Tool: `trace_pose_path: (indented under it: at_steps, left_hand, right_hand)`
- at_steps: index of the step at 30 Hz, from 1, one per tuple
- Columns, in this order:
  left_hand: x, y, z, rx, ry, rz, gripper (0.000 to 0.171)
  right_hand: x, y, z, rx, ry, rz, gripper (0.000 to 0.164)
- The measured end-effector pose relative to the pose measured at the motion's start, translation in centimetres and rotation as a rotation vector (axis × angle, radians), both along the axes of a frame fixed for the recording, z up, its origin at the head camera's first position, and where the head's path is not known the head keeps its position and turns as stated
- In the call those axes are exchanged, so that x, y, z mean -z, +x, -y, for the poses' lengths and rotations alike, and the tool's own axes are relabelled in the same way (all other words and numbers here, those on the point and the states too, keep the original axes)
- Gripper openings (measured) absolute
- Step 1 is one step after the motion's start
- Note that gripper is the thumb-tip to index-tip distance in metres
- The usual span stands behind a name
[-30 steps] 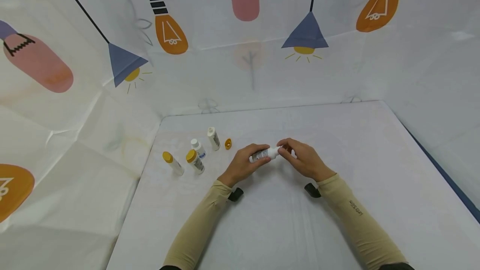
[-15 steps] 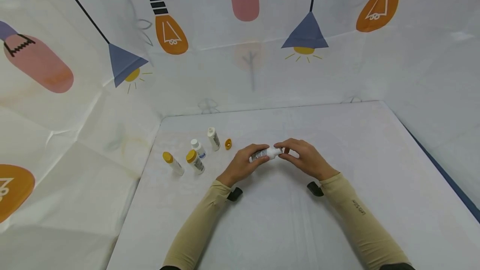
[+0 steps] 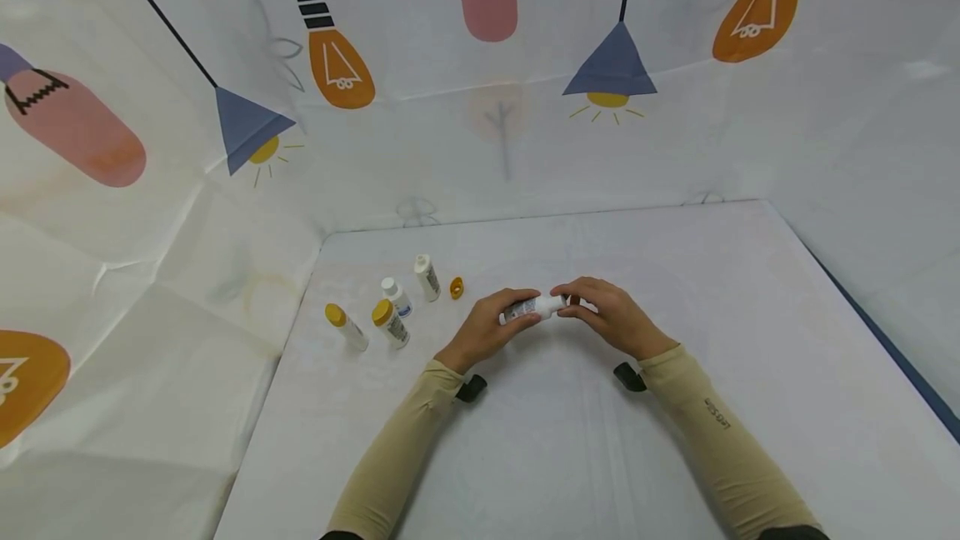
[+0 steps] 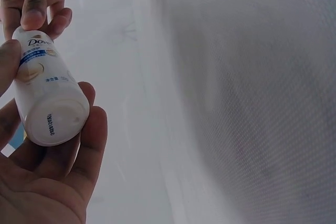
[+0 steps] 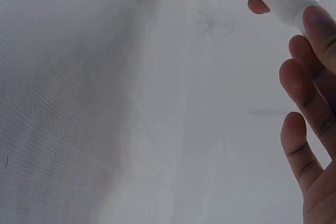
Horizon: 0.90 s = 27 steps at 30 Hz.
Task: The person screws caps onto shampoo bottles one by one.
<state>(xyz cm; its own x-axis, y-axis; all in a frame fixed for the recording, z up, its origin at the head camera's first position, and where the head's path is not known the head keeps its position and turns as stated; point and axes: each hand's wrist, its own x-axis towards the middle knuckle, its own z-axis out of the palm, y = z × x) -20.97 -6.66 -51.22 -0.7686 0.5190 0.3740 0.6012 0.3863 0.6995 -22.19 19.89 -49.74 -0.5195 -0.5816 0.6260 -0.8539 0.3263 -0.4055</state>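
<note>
A small white Dove bottle (image 3: 528,309) lies tilted sideways over the middle of the table, its round base toward my left palm in the left wrist view. My left hand (image 3: 482,328) grips it round the body, thumb on the near side and fingers beneath. At the narrow end, my right hand (image 3: 613,319) pinches with thumb and forefinger, which cover most of the tip. The right wrist view shows the thumb pressed at the bottle's neck (image 5: 302,18), other fingers loosely bent below.
To the left stand two yellow-capped bottles (image 3: 392,325), a short white-capped bottle (image 3: 397,298) and a taller white bottle (image 3: 428,278). An orange cap (image 3: 457,288) lies beside them on the white table (image 3: 540,440). A printed white sheet (image 3: 450,140) rises behind.
My right fingertips have shifted slightly left onto the bottle's narrow end and the fingers have spread, while the right forearm moved a little right. The left hand has stayed nearly still.
</note>
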Motion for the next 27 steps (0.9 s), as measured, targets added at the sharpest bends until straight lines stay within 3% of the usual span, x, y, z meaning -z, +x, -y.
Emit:
trace_pose_path:
  at_steps: [5, 12, 20, 27]
  left_hand:
    - [0.0, 0.0, -0.1, -0.015, -0.019, -0.017, 0.041]
    - [-0.1, 0.2, -0.2, -0.026, -0.039, 0.005, 0.042]
    - [-0.5, 0.4, 0.0, -0.024, -0.037, 0.019, 0.054]
    - [-0.7, 0.5, 2.1, -0.070, 0.036, 0.027, 0.051]
  right_hand:
    - [0.2, 0.0, -0.1, 0.027, 0.023, 0.015, 0.035]
    - [0.7, -0.1, 0.0, 0.018, -0.010, 0.056, 0.039]
    - [0.1, 0.3, 0.3, 0.027, -0.028, 0.073, 0.046]
    - [0.5, 0.5, 0.2, 0.057, 0.002, 0.118, 0.051]
